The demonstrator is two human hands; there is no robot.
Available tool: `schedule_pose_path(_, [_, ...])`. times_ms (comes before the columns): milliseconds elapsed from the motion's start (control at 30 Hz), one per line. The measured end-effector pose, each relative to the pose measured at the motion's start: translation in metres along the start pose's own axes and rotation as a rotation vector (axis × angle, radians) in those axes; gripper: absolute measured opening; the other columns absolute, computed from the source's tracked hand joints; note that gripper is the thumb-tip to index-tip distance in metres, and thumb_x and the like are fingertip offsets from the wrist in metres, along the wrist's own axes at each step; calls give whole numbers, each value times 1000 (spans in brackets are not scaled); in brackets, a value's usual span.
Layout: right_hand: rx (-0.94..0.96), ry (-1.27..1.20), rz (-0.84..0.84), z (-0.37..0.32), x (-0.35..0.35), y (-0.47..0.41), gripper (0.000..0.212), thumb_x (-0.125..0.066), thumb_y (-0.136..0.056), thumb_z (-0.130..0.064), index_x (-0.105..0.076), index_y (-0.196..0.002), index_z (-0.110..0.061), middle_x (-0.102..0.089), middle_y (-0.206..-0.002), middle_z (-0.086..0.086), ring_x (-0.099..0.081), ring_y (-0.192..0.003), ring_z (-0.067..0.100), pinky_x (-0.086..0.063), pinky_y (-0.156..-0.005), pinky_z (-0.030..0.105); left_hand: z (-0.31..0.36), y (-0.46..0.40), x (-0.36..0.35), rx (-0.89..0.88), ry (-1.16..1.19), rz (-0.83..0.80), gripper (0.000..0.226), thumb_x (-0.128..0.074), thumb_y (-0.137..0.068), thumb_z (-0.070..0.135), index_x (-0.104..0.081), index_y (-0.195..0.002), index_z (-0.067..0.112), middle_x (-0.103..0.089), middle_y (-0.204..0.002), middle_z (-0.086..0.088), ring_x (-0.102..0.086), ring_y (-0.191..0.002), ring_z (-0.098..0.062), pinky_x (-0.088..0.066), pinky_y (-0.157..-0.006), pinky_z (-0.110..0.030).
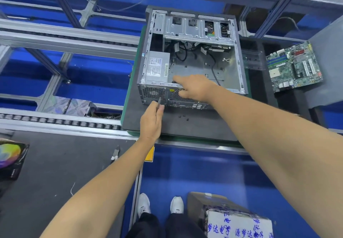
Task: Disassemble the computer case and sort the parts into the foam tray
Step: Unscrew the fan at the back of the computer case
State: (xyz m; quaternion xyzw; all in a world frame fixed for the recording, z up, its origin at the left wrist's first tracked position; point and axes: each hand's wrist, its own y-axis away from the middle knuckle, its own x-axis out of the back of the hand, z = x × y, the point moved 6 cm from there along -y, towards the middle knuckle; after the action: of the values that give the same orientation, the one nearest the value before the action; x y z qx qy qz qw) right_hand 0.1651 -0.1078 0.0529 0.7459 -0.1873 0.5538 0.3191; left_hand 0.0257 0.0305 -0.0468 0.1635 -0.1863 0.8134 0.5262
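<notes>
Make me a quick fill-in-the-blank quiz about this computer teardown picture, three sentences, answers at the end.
1. The left hand holds a thin ____ against the rear of the computer case.
2. The motherboard lies ____ the case, to its right.
3. The power supply sits in the case's near-____ corner.

Answers: screwdriver; outside; left

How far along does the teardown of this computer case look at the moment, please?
Done: the motherboard already lies out on the foam tray right of the open case, and loose screws sit on the mat. In hand: the left hand holds a screwdriver at the rear panel while the right hand braces the case's rim. Left: the power supply, cables and drive cage are still inside.
</notes>
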Motion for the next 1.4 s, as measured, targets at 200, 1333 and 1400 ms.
schedule_pose_path(200, [-17, -21, -21, 4, -4, -8, 50, -58, -95, -32, -39, -141, -24, -49, -69, -6, -51, -64, 14, -27, -51, 29, -2, 15, -14, -15, -30, -195, 39, -28, -107, 62, -43, -92, 28, -51, -70, -4, -50, -63, -20, -46, -62, -46])
schedule_pose_path(1333, [-47, 5, -78, 5, -2, -18, 47, -60, -94, -32, -48, -136, -16, -49, -63, -5, -43, -61, 8, -26, -53, 29, -20, 15, -36, 171, -96, -218, 23, -28, -107, 53, -47, -118, 48, -61, -62, 4, -62, -68, -12, -50, -69, -36])
schedule_pose_path(1400, [-52, 4, -75, 5, -2, -17, 44, -60, -93, -33, -49, -132, -16, -49, -63, -5, -44, -61, 9, -27, -53, 30, -18, 15, -36, 182, -106, -223, 22, -29, -107, 52, -47, -119, 48, -61, -63, 4, -62, -69, -13, -50, -70, -37])
